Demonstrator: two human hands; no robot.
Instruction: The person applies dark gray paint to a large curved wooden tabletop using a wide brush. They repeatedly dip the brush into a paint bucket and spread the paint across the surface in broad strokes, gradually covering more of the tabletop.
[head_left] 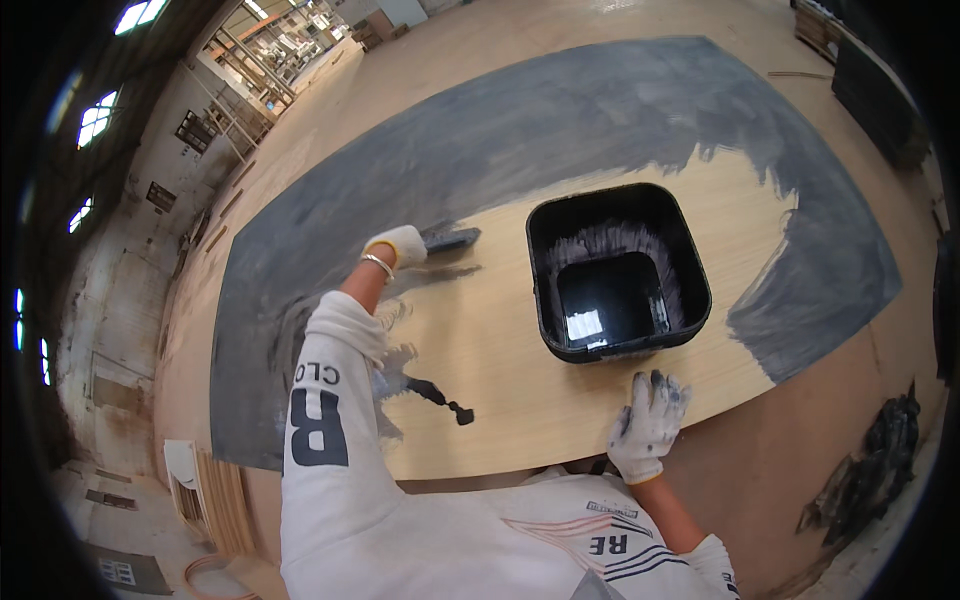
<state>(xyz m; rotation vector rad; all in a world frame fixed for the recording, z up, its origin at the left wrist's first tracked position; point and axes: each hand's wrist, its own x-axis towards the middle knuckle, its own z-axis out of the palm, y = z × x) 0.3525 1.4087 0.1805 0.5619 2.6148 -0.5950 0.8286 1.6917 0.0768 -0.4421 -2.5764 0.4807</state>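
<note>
My left hand [398, 245], in a white work glove with a bracelet at the wrist, is closed around a dark-coated paint brush [453, 240]. The brush lies against a large pale wood-grain panel [480, 340], at the border between bare surface and dark grey paint [420, 140]. A black square bucket [545, 290] with rounded corners stands on the panel, dark liquid pooled at its bottom. Just below the bucket, my right hand [648, 425], in a paint-stained white glove, rests with fingers stretched out near the panel's near edge. Black paint drips [430, 392] mark the bare wood below the brush.
Crumpled black material [875, 465] lies on the floor at the right. Dark stacked boards [880, 100] stand at the far right. Leaning panels [215, 495] are at the lower left. A worn wall [120, 260] with windows runs along the left.
</note>
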